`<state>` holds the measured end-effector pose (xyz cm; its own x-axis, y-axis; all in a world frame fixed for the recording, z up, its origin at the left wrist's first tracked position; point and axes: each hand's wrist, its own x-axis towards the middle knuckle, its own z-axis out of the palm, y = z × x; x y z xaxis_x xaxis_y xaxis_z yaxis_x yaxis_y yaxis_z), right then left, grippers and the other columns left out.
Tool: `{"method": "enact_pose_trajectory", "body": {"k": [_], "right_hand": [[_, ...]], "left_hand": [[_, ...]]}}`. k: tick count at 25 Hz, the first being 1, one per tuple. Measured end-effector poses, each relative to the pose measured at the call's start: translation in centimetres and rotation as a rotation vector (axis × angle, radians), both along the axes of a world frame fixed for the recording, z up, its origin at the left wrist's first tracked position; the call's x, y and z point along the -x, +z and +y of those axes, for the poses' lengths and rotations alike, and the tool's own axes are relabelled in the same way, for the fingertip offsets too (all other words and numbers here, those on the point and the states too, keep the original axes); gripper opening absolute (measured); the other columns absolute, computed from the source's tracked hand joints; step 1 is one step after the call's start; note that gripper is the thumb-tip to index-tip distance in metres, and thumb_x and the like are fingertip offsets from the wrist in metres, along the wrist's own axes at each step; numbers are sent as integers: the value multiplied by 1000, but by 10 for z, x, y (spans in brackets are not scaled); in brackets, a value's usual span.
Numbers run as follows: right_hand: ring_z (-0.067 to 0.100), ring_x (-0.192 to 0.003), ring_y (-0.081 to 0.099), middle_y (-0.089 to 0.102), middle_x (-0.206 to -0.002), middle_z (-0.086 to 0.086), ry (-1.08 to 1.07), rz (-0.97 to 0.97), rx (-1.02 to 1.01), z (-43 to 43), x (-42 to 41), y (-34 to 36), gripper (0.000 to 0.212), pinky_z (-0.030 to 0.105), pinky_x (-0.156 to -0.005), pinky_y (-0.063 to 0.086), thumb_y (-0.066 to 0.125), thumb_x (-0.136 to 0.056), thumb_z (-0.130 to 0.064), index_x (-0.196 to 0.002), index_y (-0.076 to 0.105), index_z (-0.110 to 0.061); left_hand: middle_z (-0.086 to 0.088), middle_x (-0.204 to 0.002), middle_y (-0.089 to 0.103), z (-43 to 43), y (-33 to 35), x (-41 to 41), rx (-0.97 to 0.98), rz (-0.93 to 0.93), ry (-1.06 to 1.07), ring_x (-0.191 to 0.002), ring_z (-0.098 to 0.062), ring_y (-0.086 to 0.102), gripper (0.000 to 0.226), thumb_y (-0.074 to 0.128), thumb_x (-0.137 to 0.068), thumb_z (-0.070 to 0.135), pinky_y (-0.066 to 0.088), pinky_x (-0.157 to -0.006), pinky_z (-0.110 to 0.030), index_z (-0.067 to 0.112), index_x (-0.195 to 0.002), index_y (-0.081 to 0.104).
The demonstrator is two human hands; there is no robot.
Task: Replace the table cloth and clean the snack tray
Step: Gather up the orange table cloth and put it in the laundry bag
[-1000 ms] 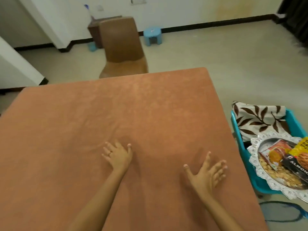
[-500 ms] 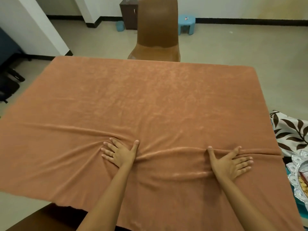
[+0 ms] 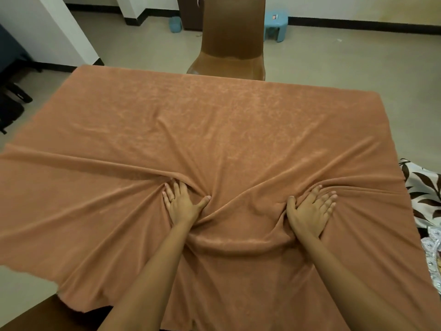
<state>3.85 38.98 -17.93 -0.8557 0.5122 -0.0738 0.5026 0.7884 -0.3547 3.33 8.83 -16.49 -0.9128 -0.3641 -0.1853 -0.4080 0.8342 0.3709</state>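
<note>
With fingers straight and holding nothing, the left hand [image 3: 182, 205] and right hand [image 3: 310, 209] press flat on the table cloth [image 3: 214, 120] bunched over the table, seemingly gathering it, so the next move probably calls for gripping the folds, with the snack tray [image 3: 432, 247] far right.

Brown chair [image 3: 232, 32] far ahead, between left hand [image 3: 182, 207] and right hand [image 3: 310, 212]; blue stool [image 3: 276, 25] beside it. Beige floor [image 3: 346, 60], white wall [image 3: 47, 32] with black skirting [image 3: 59, 67] ahead-left of the left hand.
</note>
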Motion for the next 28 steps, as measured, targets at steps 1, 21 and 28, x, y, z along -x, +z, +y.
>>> {"method": "enact_pose_trajectory", "body": {"k": [1, 21, 28], "right_hand": [[42, -145, 4, 10, -151, 38, 59, 8, 1, -4, 3, 0, 90, 45, -119, 0, 35, -80, -46, -149, 11, 6], [18, -148, -6, -2, -161, 10, 536, 36, 433, -93, 63, 21, 78, 30, -118, -5, 48, -96, -41, -154, 1, -17], [22, -148, 7, 9, -160, 15, 575, 64, 160, -92, 59, 19, 67, 30, -118, 4, 47, -96, -26, -151, 16, -5]], "left_hand": [[-10, -161, 4, 2, 1, 3, -20, 4, -52, -147, -29, -8, 111, 61, -74, 68, -9, -117, -40, 11, -153, 8], [-7, -157, 21, 81, 13, 34, -478, -80, -679, -147, -20, 10, 70, 57, -88, 25, 6, -120, -28, 11, -150, 29], [-8, -135, 55, -25, 46, 12, -417, 422, 378, -128, -24, 48, 53, 64, -88, 41, 30, -113, -43, 14, -131, 53]]}}
